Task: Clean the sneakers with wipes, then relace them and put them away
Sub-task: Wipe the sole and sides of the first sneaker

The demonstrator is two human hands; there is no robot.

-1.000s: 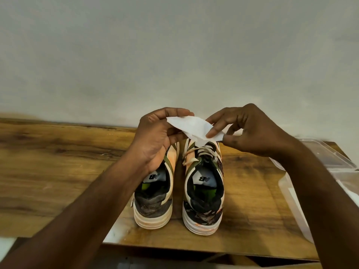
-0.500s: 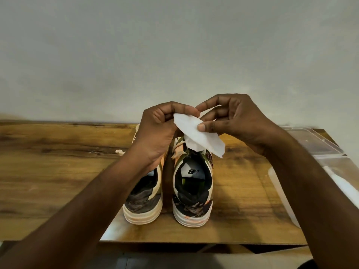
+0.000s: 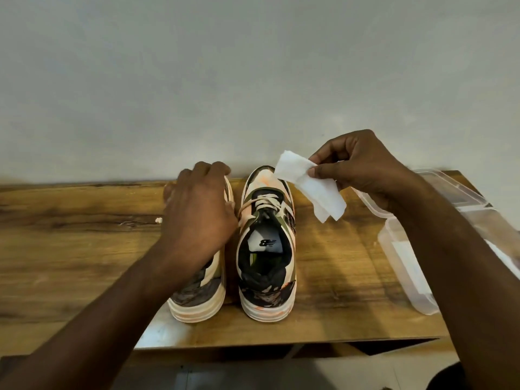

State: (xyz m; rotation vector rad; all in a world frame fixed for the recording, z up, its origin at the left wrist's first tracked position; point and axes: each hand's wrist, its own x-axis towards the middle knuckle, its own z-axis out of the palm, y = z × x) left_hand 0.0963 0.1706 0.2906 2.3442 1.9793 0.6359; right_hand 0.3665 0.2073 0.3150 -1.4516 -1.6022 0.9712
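Two patterned sneakers stand side by side on the wooden table (image 3: 70, 249), heels toward me. The right sneaker (image 3: 266, 263) is laced and fully in view. My left hand (image 3: 199, 212) lies over the front of the left sneaker (image 3: 197, 296), fingers curled around its upper and hiding the laces. My right hand (image 3: 357, 167) pinches a white wipe (image 3: 309, 187) between thumb and fingers, and the wipe hangs just above and to the right of the right sneaker's toe.
A clear plastic container (image 3: 405, 266) with its lid open lies at the table's right edge, under my right forearm, with white sheets inside. A small white scrap (image 3: 159, 220) lies left of the left sneaker. A plain wall stands close behind the table.
My left hand let go of the wipe and dropped onto the left sneaker. My right hand kept the wipe and moved it to the right.
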